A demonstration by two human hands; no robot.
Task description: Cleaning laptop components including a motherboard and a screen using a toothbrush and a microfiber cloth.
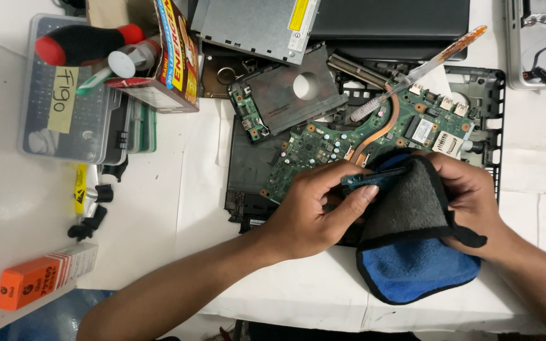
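Only the head view here, looking straight down on the counter (159, 189). Both hands are busy over the stripped laptop base (248, 177) near the middle of the counter. The left hand (314, 211) is pinching a small blue memory stick (374, 179) by its near edge, fingers curled tight on it. The right hand (469, 196) is gripping a cloth (412, 233), grey on one side and blue on the other, folded over the right end of the stick. So the stick sits between both hands, just above the green motherboard (361, 136), which lies in the base with a copper heat pipe (377, 129) curving across it.

Looks to me like the wipe-down step: the contacts are getting rubbed with the cloth. Next move probably needs a steady pinch on the stick's edges while the cloth slides along it, no bending.

Other stuff: a syringe (424, 66) lies across the board towards the far edge, with a drive caddy (292, 91) beside it. A clear parts box (71, 95) with a red-and-black screwdriver (86, 43) on top is at the far left corner, and an orange box (42, 278) sits at the near left edge.
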